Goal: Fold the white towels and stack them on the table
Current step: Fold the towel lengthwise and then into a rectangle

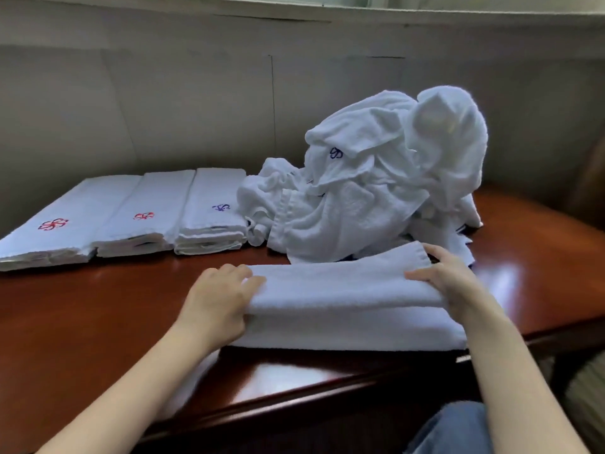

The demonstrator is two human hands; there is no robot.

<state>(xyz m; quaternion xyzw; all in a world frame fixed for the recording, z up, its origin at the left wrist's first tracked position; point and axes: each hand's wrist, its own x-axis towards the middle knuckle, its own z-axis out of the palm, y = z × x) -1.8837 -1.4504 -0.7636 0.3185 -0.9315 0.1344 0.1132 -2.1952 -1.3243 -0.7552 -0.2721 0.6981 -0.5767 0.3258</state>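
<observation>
Three stacks of folded towels, white, lay side by side at ten o'clock on the surface [82, 316]: left stack [49, 204] and middle stack [144, 198] each with a red emblem on top, right stack [212, 191] with a blue one. One heap of unfolded towels [376, 198], white, with a blue emblem showing, was piled at one o'clock, touching the right stack. One towel in work [343, 296], white, was folded into a long band lying crosswise at six o'clock, near the front edge and just before the heap.

Left grip [219, 303], at nine o'clock of the band: fingers curled over its top, thumb under the fold, holding that end. Right grip [448, 276], at three o'clock: thumb on top, fingers over the far edge, holding the other end.

Surface: glossy red-brown wood, with light reflected at five o'clock. Room: pale grey panelled wall [163, 109] at twelve o'clock. One knee in blue denim [458, 427] at the lower edge.
</observation>
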